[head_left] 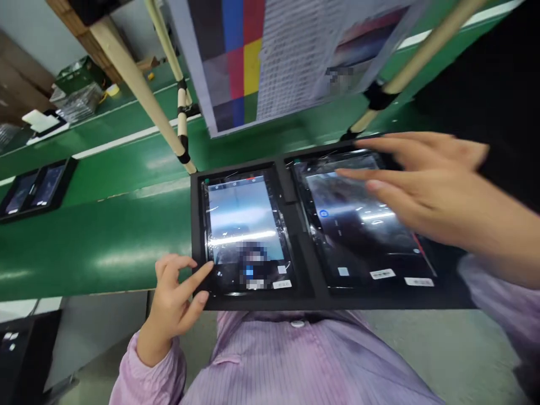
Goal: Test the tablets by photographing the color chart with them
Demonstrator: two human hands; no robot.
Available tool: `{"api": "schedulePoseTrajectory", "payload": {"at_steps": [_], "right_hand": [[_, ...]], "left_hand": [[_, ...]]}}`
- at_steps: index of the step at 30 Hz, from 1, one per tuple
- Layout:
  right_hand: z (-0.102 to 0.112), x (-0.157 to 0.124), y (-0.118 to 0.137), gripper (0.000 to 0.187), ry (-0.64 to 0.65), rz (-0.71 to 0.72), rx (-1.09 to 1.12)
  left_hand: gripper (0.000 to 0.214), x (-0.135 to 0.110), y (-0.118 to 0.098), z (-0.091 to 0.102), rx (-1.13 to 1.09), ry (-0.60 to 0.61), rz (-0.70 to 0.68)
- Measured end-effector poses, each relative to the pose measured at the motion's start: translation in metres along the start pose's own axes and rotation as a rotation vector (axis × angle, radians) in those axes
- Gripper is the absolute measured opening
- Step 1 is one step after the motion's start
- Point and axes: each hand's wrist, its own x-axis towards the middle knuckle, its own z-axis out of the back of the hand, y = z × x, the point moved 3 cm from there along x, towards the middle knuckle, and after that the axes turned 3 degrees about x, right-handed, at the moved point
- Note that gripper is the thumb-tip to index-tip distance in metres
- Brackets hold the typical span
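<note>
A black tray (pixel 300 301) lies on the green conveyor belt (pixel 105 236) in front of me and holds two tablets side by side. The left tablet (pixel 247 230) shows a bright lit screen; the right tablet (pixel 363 225) has a darker screen. My left hand (pixel 175 304) pinches the tray's front left corner, index fingertip at the left tablet's lower corner. My right hand (pixel 426 185) hovers over the right tablet with fingers stretched out and apart, fingertips close to its upper screen. It holds nothing.
A colour test chart (pixel 270 56) hangs above the belt between slanted wooden poles (pixel 139 84). Another black tray with two tablets (pixel 36 188) sits further left on the belt. Clear plastic packs and a green crate (pixel 80 90) lie at the far left.
</note>
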Motion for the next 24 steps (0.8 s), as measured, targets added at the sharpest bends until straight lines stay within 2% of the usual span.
{"api": "schedulePoseTrajectory", "payload": {"at_steps": [1, 2, 4, 7, 10, 14, 17, 21, 24], "right_hand": [[-0.003, 0.007, 0.003, 0.091, -0.005, 0.097, -0.022], [-0.008, 0.015, 0.004, 0.088, -0.013, 0.131, -0.047], [-0.022, 0.03, 0.004, 0.074, -0.006, 0.135, -0.088], [-0.038, 0.045, 0.0, 0.047, 0.038, 0.051, -0.119], [-0.034, 0.047, 0.0, 0.042, 0.005, 0.035, -0.124], [-0.005, 0.028, 0.006, 0.052, -0.22, 0.028, -0.085], [0.008, 0.002, 0.008, 0.056, -0.286, -0.019, 0.018], [-0.001, -0.033, 0.013, 0.052, -0.251, -0.023, 0.205], [-0.016, -0.044, 0.022, 0.048, -0.2, 0.015, 0.33]], "left_hand": [[0.034, 0.007, 0.007, 0.0, 0.008, -0.024, 0.008], [0.032, 0.017, 0.013, -0.002, 0.02, -0.031, 0.019], [0.028, 0.042, 0.025, -0.007, 0.042, -0.003, 0.051], [0.029, 0.086, 0.04, -0.018, 0.05, 0.121, 0.113], [0.032, 0.13, 0.048, -0.03, 0.071, 0.296, 0.159], [0.033, 0.172, 0.052, -0.045, 0.178, 0.434, 0.186], [0.03, 0.188, 0.05, -0.055, 0.227, 0.48, 0.171], [0.026, 0.195, 0.046, -0.062, 0.264, 0.544, 0.165], [0.023, 0.198, 0.045, -0.062, 0.269, 0.554, 0.192]]}}
